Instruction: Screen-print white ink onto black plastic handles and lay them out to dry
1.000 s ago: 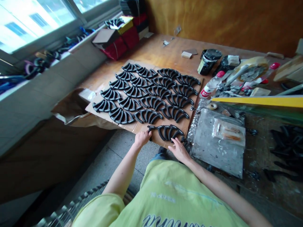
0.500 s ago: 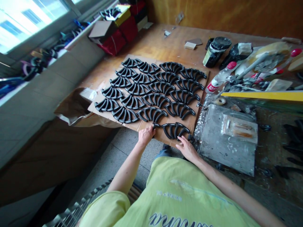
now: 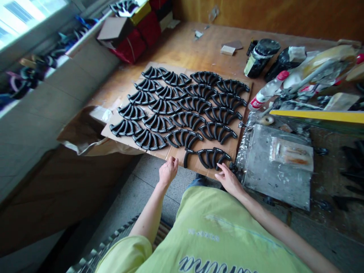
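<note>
Rows of black curved pieces, joined in fan shapes, cover a cardboard sheet. At the near edge lies a partial fan of black curved pieces; a single black curved piece is at its left end. My left hand is just left of that single piece, apart from it, with fingers curled together and nothing visible in them. My right hand rests by the partial fan's right end, fingers stretched out and fingertips at the last curved piece; whether they touch it is unclear.
To the right are a stained grey board, a plastic bottle with a red cap, dark jars and a tape roll. A red box stands at the back left. Crumpled brown paper hangs left of the cardboard.
My left hand has let go of the single black curved piece and moved left, away from it. My right hand stays near the partial fan's right end. The view has shifted slightly.
</note>
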Motion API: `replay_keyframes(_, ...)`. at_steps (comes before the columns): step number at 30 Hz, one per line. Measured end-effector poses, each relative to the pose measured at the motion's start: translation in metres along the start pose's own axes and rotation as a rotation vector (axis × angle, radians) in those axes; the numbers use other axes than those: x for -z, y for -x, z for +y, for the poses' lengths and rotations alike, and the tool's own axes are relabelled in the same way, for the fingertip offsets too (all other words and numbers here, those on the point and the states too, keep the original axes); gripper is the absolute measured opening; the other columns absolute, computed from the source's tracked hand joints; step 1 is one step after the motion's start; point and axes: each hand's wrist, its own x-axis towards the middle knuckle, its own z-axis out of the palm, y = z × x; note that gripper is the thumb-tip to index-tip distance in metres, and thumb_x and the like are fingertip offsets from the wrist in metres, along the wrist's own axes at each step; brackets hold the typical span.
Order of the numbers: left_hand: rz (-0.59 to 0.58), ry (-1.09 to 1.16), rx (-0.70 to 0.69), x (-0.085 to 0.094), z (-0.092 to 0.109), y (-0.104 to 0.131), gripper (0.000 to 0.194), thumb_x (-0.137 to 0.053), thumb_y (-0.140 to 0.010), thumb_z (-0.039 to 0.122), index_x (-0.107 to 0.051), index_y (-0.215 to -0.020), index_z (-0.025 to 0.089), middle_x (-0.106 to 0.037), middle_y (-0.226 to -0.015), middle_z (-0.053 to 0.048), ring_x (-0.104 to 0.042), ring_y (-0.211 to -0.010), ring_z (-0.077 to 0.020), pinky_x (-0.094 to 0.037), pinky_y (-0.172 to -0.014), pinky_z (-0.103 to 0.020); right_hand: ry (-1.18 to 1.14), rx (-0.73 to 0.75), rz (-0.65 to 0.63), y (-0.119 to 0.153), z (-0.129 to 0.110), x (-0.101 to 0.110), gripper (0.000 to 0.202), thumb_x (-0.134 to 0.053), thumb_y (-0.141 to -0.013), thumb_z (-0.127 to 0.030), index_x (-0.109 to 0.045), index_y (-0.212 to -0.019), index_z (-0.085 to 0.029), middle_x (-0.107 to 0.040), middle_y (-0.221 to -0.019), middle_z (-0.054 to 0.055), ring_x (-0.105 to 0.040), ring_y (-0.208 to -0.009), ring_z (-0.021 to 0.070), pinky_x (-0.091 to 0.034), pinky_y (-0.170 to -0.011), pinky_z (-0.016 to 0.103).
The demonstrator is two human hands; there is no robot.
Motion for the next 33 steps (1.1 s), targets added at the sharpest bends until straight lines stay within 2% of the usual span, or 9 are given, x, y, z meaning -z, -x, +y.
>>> replay_keyframes(4, -0.073, 0.089, -0.104, -0.009, 0.011, -0.001, 0.041, -0.035, -0.095, 0.059, -0.054, -0.105, 0.024, -0.075, -0.089, -0.006, -0.071, -0.087, -0.0226, -0.044, -0.068, -0.027, -0.005, -0.011, 0.020, -0.002, 0.000, -0.005, 0.057, -0.059, -0.084, -0.031, -0.050, -0.139, -0.017, -0.036, -0.153, 0.021, -0.067, -0.099, 0.0200, -0.048, -0.100, 0.041)
replay_keyframes(9, -0.097, 0.040, -0.175, -0.016, 0.021, -0.008, 0.031, -0.043, -0.094, 0.049, -0.052, -0.108, 0.023, -0.074, -0.091, -0.007, -0.071, -0.086, -0.0230, -0.044, -0.066, -0.027, -0.011, -0.029, 0.030, -0.002, -0.001, -0.010, 0.060, -0.058, -0.085, -0.031, -0.049, -0.141, -0.012, -0.035, -0.152, 0.024, -0.067, -0.102, 0.0213, -0.049, -0.100, 0.039)
replay_keyframes(13, -0.079, -0.029, -0.217, -0.019, 0.019, -0.013, 0.029, -0.044, -0.093, 0.045, -0.053, -0.108, 0.021, -0.073, -0.090, -0.010, -0.071, -0.086, -0.0247, -0.045, -0.068, -0.028, -0.021, -0.050, 0.072, 0.000, -0.007, -0.010, 0.058, -0.060, -0.084, -0.029, -0.052, -0.139, -0.016, -0.036, -0.152, 0.022, -0.068, -0.098, 0.0206, -0.050, -0.099, 0.039)
replay_keyframes(16, -0.085, 0.012, -0.216, -0.018, 0.017, -0.014, 0.026, -0.046, -0.093, 0.043, -0.053, -0.106, 0.022, -0.074, -0.089, -0.009, -0.071, -0.086, -0.0241, -0.045, -0.068, -0.028, -0.025, -0.070, 0.086, 0.002, -0.011, -0.010, 0.056, -0.061, -0.083, -0.029, -0.053, -0.138, -0.018, -0.037, -0.152, 0.021, -0.068, -0.098, 0.0211, -0.051, -0.098, 0.040)
replay_keyframes(21, -0.106, 0.110, -0.206, -0.012, 0.013, -0.011, 0.037, -0.044, -0.092, 0.057, -0.052, -0.105, 0.023, -0.074, -0.086, -0.006, -0.071, -0.085, -0.0227, -0.045, -0.068, -0.027, -0.016, -0.099, 0.088, 0.002, -0.016, -0.009, 0.055, -0.060, -0.083, -0.028, -0.054, -0.136, -0.017, -0.038, -0.152, 0.021, -0.069, -0.098, 0.0205, -0.049, -0.099, 0.041)
replay_keyframes(25, -0.099, 0.136, -0.186, -0.011, 0.006, -0.009, 0.036, -0.044, -0.092, 0.057, -0.051, -0.106, 0.024, -0.075, -0.085, -0.005, -0.071, -0.082, -0.0220, -0.043, -0.066, -0.027, -0.011, -0.098, 0.112, 0.002, -0.015, -0.011, 0.053, -0.059, -0.084, -0.030, -0.055, -0.136, -0.018, -0.039, -0.151, 0.021, -0.069, -0.096, 0.0203, -0.048, -0.102, 0.042)
replay_keyframes(29, -0.116, 0.231, -0.210, -0.015, 0.004, -0.014, 0.032, -0.046, -0.092, 0.054, -0.050, -0.105, 0.025, -0.074, -0.084, -0.003, -0.071, -0.080, -0.0207, -0.043, -0.065, -0.027, -0.029, -0.072, 0.176, 0.001, -0.011, -0.018, 0.058, -0.059, -0.084, -0.032, -0.050, -0.140, -0.019, -0.034, -0.154, 0.018, -0.064, -0.112, 0.0240, -0.050, -0.100, 0.043)
replay_keyframes(33, -0.140, 0.320, -0.206, -0.021, 0.013, -0.020, 0.027, -0.051, -0.091, 0.049, -0.050, -0.101, 0.024, -0.074, -0.083, -0.003, -0.071, -0.081, -0.0199, -0.044, -0.067, -0.027, -0.040, -0.065, 0.195, -0.003, -0.009, -0.024, 0.062, -0.060, -0.083, -0.032, -0.047, -0.142, -0.018, -0.031, -0.156, 0.018, -0.055, -0.126, 0.0275, -0.051, -0.100, 0.043)
